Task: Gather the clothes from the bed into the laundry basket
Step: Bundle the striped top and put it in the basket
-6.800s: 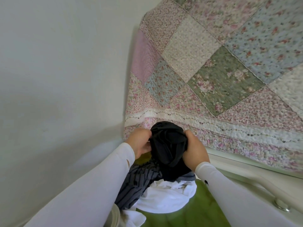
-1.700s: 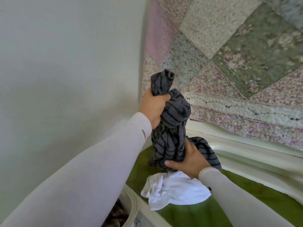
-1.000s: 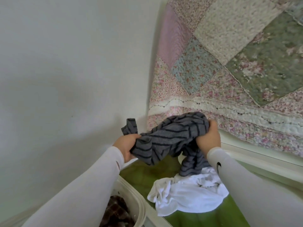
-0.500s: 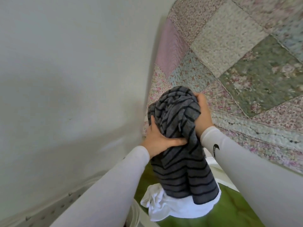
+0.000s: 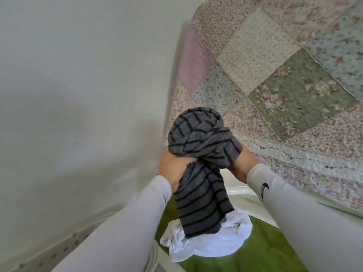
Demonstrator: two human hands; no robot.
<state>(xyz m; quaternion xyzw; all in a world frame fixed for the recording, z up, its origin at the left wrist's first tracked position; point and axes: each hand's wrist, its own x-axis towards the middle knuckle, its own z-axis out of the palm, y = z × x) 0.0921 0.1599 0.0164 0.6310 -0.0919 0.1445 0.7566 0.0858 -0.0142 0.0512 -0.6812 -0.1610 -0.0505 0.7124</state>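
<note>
Lowered slightly since half a second ago, the striped top (image 5: 200, 154) is bunched between both hands: left hand (image 5: 174, 169) grips it, right hand (image 5: 240, 163) cups it from beneath, likely compacting it for the basket. Its tail hangs over the white garment (image 5: 206, 242) on the bed (image 5: 265, 252).

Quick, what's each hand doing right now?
Left hand: grips the grey striped garment.
Right hand: holds the same garment from beneath.
</note>
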